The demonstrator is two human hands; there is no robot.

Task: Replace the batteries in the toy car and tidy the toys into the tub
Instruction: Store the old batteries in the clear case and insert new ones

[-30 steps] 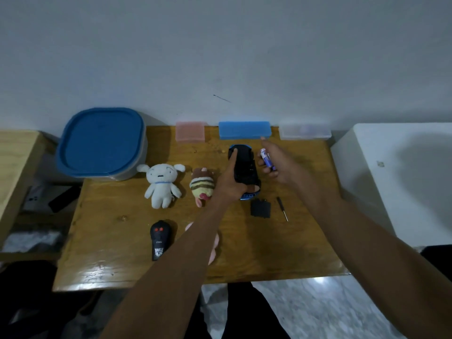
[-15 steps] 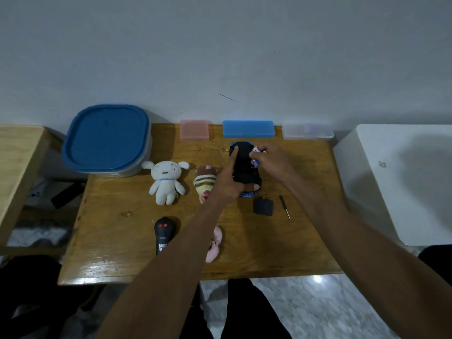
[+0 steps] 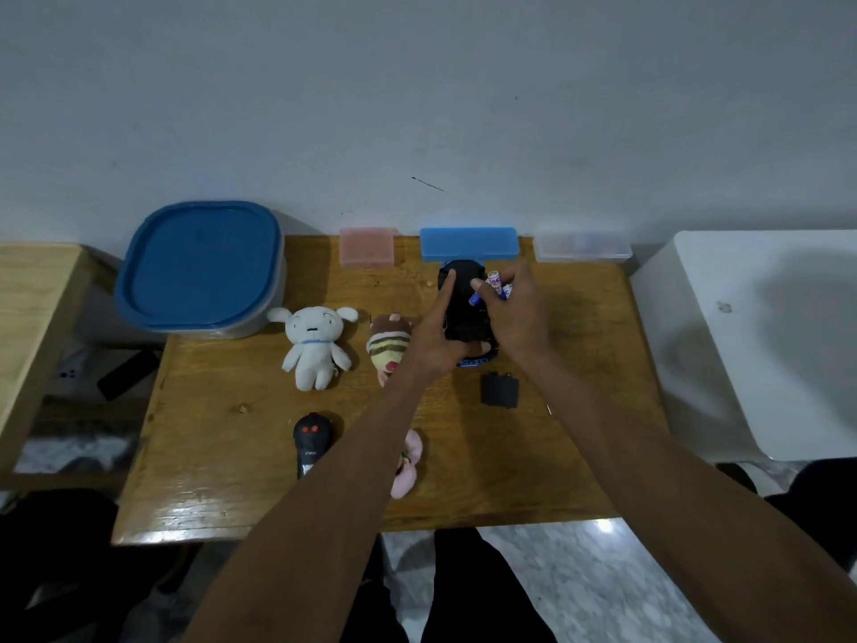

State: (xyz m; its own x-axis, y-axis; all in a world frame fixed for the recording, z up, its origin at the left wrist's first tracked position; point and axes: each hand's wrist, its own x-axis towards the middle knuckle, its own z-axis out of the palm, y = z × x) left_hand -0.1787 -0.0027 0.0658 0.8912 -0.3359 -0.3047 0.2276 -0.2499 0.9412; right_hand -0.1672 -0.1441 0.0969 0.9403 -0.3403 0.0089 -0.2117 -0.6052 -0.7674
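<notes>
Head view: toy car (image 3: 466, 313) is held upside down over the wooden counter (image 3: 222, 438), towards the back edge, just in front of a blue case (image 3: 468, 243). It is clasped from the near-left side by the left hand (image 3: 436, 336), fingers wrapped round the body, index finger laid along the underside. Batteries (image 3: 496, 285), white w/ blue ends, are pinched in the right hand (image 3: 517, 313), fingers closed on them, right at the car's underside; whether they are touching the compartment can't be told.

Tub (image 3: 199, 271), w/ blue lid on, is seen at the back-left corner, partly overhanging the counter. Beside the blue case along the wall are a pink case (image 3: 366, 248) to its left and a clear case (image 3: 582, 248) to its right.

White plush (image 3: 315, 341) is laid face up right of the tub; striped plush (image 3: 389, 348) is just beside it, partly hidden by the left wrist. Pink plush (image 3: 408, 461) is mostly covered by the left forearm, nr the front edge. Black remote (image 3: 311, 440) w/ two red buttons is lying left of it. Black cover piece (image 3: 500, 389) is lying flat just in front of the car, between the two forearms. Thin tool tip (image 3: 548, 409) is glimpsed beside the right forearm; rest is hidden.
</notes>
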